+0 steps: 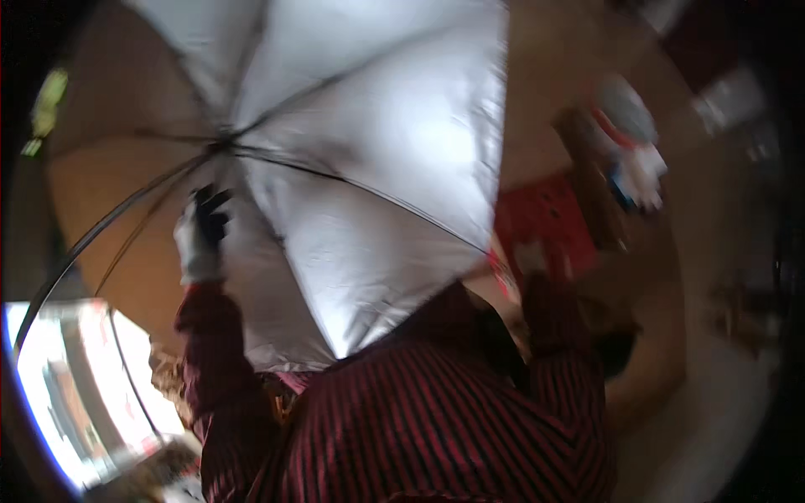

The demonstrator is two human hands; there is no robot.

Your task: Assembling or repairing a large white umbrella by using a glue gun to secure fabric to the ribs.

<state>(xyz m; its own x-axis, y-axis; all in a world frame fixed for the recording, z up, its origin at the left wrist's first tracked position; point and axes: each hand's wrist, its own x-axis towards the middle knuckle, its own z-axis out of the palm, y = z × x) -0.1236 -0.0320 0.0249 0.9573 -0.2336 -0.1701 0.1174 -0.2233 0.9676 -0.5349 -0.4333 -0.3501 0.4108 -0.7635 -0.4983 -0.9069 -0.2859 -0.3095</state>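
Our 2 striped sleeves [220,360] stretched forward. Our left hand [198,239], raised, gripped the spread umbrella [402,126] by its dark handle [213,214]. Our right hand [531,256] blurred beside a red thing [549,208], its grip unclear. The umbrella filled the view ahead and leftward, its lining silvery and creased, its ribs [344,178] thin and black.

From the head, a wide fisheye faces down, close to the umbrella [323,222].

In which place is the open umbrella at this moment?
In the head view, the open umbrella spreads across the upper left and centre, its rib hub just above the left hand and its right edge beside a blurred red object.
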